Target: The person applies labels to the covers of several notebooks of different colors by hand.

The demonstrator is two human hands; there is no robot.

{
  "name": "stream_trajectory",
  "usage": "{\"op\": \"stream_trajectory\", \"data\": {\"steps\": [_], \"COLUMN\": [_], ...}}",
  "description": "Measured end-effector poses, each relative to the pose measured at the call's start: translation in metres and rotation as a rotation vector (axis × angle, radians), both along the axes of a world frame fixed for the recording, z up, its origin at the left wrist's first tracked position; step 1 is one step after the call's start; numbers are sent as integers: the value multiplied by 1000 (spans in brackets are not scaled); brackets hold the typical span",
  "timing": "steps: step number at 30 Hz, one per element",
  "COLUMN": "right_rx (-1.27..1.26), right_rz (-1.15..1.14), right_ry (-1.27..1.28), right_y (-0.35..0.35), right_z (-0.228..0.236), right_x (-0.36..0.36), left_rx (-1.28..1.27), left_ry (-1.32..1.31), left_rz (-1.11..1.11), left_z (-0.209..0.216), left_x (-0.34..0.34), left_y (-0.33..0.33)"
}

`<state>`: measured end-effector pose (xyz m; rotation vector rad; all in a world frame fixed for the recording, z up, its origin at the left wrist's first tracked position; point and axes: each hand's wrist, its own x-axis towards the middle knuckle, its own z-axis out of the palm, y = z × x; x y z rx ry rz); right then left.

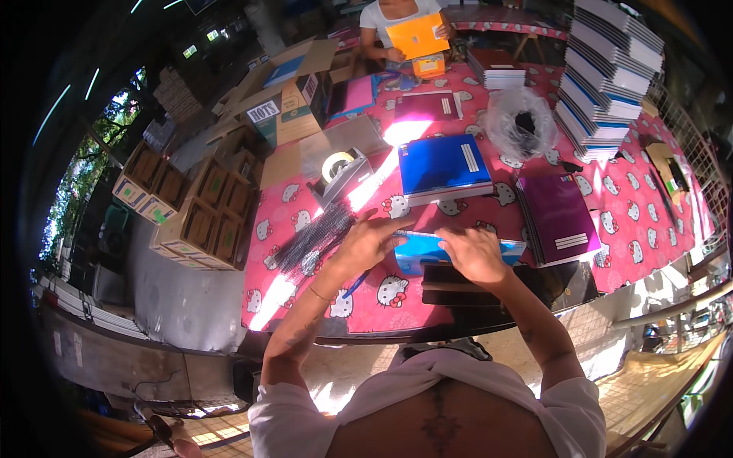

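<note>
Directly in front of me, a light blue notebook is held tilted on its long edge. My left hand grips its left end, the index finger stretched along the top. My right hand is closed over its upper edge nearer the right end, thumb toward the middle. A dark block-like device lies just below the notebook at the table's front edge. Beside my left hand lies a bundle of black spiral binding coils. A blue pen-like item rests under my left wrist.
A dark blue notebook stack, purple notebooks, a tape dispenser and a clear plastic bag roll surround my work spot. A tall notebook pile stands right. Cartons stand left; across, a person holds a yellow folder.
</note>
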<state>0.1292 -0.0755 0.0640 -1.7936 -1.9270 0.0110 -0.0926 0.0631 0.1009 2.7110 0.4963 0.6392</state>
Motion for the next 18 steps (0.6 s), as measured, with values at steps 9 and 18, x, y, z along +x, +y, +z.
{"op": "stream_trajectory", "data": {"steps": [9,18], "right_rx": [-45,127], "right_rz": [-40,-33], "right_ry": [16,3], "right_y": [1,6], "right_z": [9,0], "right_x": [-3,-3], "left_rx": [-243,107], "left_ry": [-44,127], "left_rz": [-61,-113], "left_z": [-11,-5], "left_x": [1,5], "left_y": [21,22]}}
